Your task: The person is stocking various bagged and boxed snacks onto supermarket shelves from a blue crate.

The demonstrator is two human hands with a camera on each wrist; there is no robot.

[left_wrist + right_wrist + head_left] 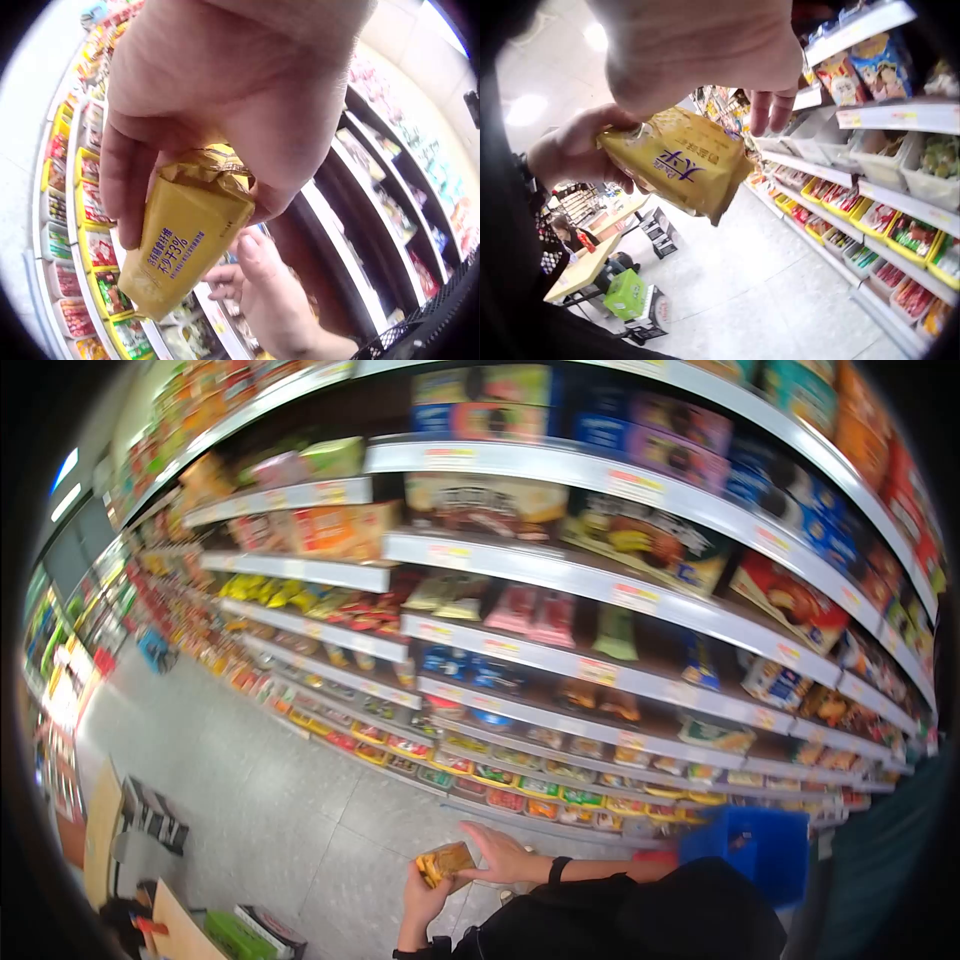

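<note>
A yellow snack packet [445, 863], foil-wrapped with blue print, is gripped in my left hand [424, 897] in front of my body. The left wrist view shows the fingers on one side of the packet [187, 244] and the thumb side on the other, around its crimped end. My right hand [503, 856] is close beside it, fingers extended and spread, thumb near the packet's edge. In the right wrist view the packet's printed face [679, 161] lies below the right hand [697, 56], whose straight fingers reach past it.
Long store shelves [600, 565] full of packaged snacks run along the front and right. A blue basket [750, 850] is at my right side. At left are a wooden table [585, 266], a seated person [564, 231] and a green box [626, 294] on the tiled floor [290, 780].
</note>
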